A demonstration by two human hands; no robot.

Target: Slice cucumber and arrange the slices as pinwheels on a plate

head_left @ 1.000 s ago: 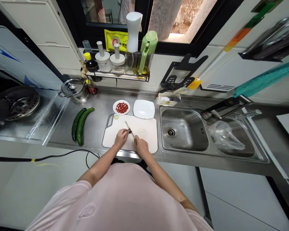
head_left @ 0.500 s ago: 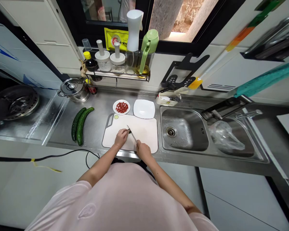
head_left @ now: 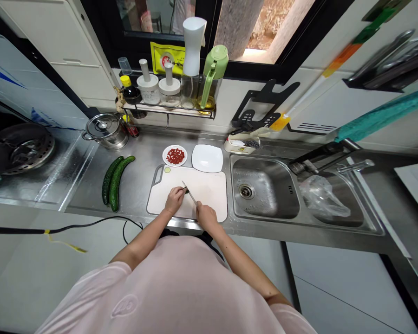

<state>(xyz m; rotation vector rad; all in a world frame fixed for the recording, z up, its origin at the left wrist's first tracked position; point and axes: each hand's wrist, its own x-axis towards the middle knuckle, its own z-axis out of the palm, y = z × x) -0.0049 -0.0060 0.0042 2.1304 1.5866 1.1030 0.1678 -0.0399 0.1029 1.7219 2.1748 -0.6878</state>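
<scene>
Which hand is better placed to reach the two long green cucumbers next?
Left hand, likely: nearer the cucumbers, though holding a small dark piece; the right hand, farther off, holds a narrow metal knife.

your left hand: bunched, back up, pointing toward far right | your right hand: curled tight, slightly nearer, just right of your left | your left forearm: slants far-right | your right forearm: slants far-left

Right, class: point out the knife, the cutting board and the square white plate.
Knife [head_left: 190, 193]: head view, middle of the blade.
Cutting board [head_left: 211, 191]: head view, bare right part.
Square white plate [head_left: 207, 158]: head view, its middle.
</scene>
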